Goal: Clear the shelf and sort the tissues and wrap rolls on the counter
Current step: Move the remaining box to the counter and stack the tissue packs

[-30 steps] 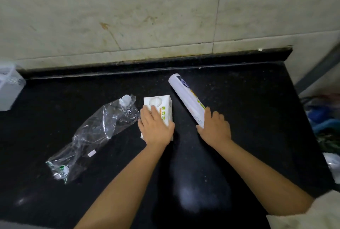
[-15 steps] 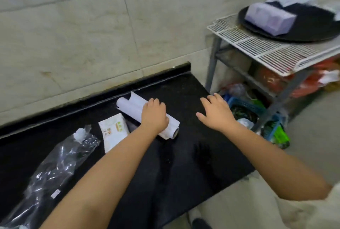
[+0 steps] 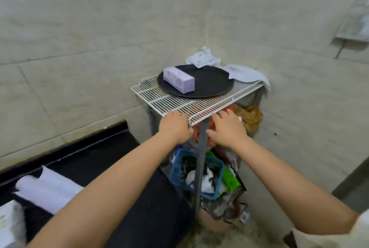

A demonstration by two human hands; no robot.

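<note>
Head view: both arms reach toward a white wire shelf (image 3: 175, 99) standing in the corner of a tiled wall, just past the end of the black desk (image 3: 111, 148). The left hand (image 3: 175, 127) is at the shelf's near front edge with its fingers curled at the wire; whether it actually grips the wire I cannot tell. The right hand (image 3: 227, 128) is beside it, just below the same edge, fingers loosely spread and holding nothing.

On the shelf lies a round black tray (image 3: 209, 82), and on the tray's left part rests a lilac tissue pack (image 3: 178, 79); its printing is too blurred to read. Behind the tray, white crumpled cloths (image 3: 203, 58) lie against the wall corner and drape over the shelf's far right edge.

Under the shelf sits a blue basket (image 3: 179, 170) full of clutter, with red and green packaging around it.

At lower left on the desk lies a white wrap roll (image 3: 48, 188), and at the very edge of the frame a white tissue pack (image 3: 8, 225) with green marks, the text illegible.
</note>
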